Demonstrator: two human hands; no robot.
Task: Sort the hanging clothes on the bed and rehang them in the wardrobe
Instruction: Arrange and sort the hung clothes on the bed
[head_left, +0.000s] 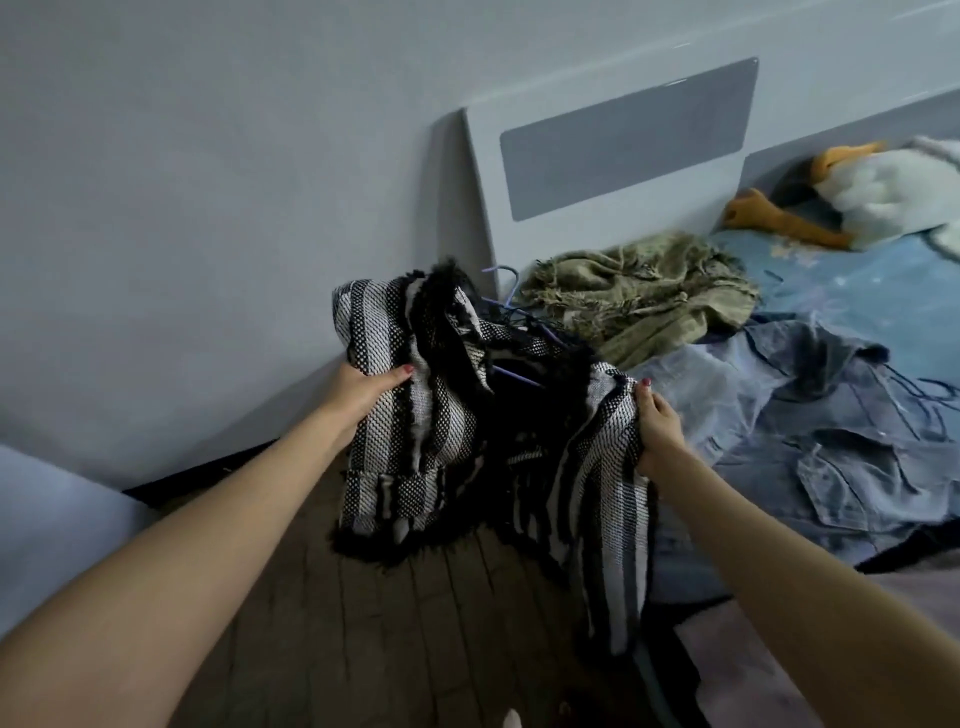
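- Jacket (441, 415), striped black and white, hangs between your hands beside the bed (852, 291).
- Your left hand (358, 389) grips one shoulder.
- Your right hand (657, 426) pinches the other.
- Purple hanger (514, 374) shows inside.

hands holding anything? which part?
Both grip the black-and-white woven garment: left hand on its left panel, right hand on the right panel's edge.

I see my left hand (363, 392) gripping one side of a black-and-white woven jacket (467, 441) and my right hand (660, 426) pinching the other, holding it up over the wood floor (415, 623); a purple hanger (511, 312) pokes out behind it; on the bed (831, 280) lie an olive fringed garment (639, 296), a denim shirt (810, 415) and a plush duck (857, 197).
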